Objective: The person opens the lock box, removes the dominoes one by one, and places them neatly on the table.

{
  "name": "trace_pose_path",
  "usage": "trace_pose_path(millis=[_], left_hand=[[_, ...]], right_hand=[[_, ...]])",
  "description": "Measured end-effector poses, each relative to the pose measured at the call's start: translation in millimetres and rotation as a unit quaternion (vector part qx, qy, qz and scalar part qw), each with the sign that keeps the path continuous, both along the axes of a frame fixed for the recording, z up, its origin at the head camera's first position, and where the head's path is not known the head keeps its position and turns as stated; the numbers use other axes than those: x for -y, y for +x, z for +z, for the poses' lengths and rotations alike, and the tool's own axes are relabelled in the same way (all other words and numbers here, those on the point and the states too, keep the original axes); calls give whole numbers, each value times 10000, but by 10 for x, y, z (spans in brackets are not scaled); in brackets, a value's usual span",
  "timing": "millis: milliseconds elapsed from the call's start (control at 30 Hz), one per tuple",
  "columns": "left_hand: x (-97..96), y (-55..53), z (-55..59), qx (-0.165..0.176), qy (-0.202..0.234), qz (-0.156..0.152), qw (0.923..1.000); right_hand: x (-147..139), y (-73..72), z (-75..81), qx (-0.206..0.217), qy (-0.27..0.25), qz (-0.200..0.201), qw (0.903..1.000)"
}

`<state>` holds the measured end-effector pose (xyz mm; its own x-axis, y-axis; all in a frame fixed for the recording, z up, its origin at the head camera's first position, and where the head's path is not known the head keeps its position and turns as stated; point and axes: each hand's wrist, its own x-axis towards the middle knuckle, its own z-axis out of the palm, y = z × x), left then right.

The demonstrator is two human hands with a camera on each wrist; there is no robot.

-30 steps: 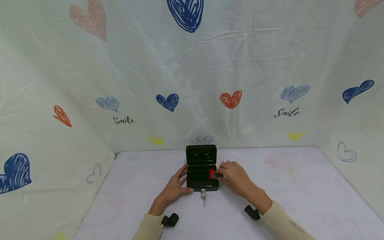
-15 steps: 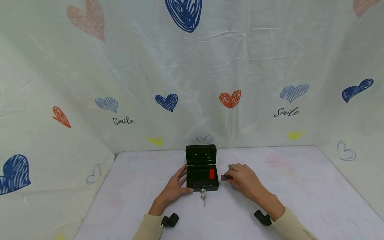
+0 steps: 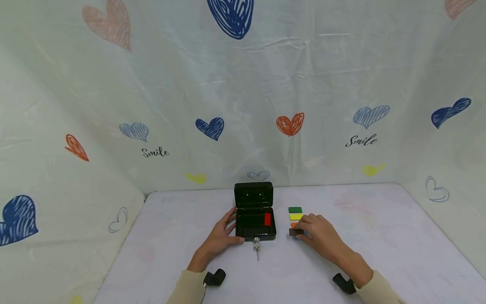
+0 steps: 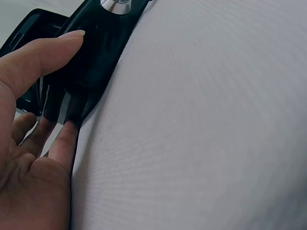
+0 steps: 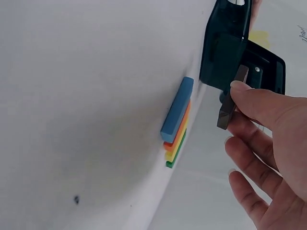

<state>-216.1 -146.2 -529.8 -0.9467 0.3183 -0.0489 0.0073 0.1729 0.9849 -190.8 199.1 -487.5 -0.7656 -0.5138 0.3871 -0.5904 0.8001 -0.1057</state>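
A black cash box (image 3: 248, 223) stands with its lid raised, a red block (image 3: 267, 219) lying at the right inside it. My left hand (image 3: 219, 237) holds the box's left front corner, thumb on the front and fingers along the side. Between thumb and fingertips, my right hand (image 3: 318, 233) pinches a dark grey-brown block (image 5: 233, 98), apart from the box. Under and beside this hand lie a green block (image 3: 295, 209), a yellow block (image 3: 295, 217), an orange block (image 3: 294, 225) and a blue block (image 5: 177, 110) in a row. The head view mostly hides the blue one.
Keys (image 3: 257, 246) hang from the lock at the box's front. The white table (image 3: 171, 219) meets a white curtain (image 3: 250, 84) printed with hearts. Black camera mounts (image 3: 214, 277) sit at both wrists.
My right hand has taken the dark block out of the box and carried it right, beside the row of coloured blocks. The red block stays inside; my left hand keeps its place.
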Motion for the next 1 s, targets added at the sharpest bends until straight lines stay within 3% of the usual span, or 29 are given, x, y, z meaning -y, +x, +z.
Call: trace_pose_path(millis=[367,733,1000], left_hand=[[-1,-13,5,3,-25,20,10000],[-6,2,0,54,6,51,10000],[-7,8,7,48,32,43,10000]], right_hand=[[-80,53,-46,266,54,173,9995],[-110,82,-83,762,317,40,9966],[-110,76,-121,824,407,76,9957]])
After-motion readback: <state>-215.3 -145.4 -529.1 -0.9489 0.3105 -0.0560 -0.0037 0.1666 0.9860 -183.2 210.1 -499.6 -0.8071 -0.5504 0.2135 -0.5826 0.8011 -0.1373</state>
